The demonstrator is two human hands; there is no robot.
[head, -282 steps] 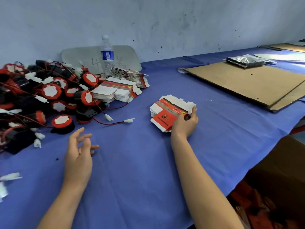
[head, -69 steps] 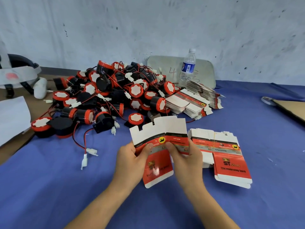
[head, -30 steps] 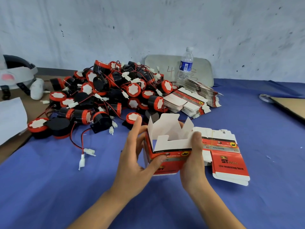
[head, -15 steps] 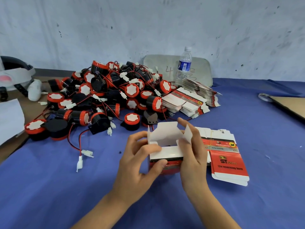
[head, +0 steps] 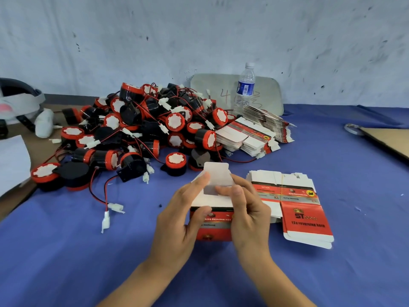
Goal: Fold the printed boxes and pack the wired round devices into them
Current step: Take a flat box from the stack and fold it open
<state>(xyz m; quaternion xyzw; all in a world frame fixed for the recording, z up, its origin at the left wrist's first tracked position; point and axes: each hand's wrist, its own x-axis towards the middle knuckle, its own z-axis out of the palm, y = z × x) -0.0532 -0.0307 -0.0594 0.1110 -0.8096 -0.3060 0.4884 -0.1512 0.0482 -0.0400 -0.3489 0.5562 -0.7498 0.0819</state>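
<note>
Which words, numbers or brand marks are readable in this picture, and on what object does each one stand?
"ST": top sheet of the flat box stack.
"4": handwritten in red on the grey board.
The line under "ST", the print on the half-folded box and the water bottle label: too blurred to read.

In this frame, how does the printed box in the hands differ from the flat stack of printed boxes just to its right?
The red and white printed cardboard box is opened up, white flaps raised; the stack of flat printed cardboard boxes lies collapsed. The left hand and right hand grip the box; the stack rests on the blue tablecloth. Both show the same red print.
</note>
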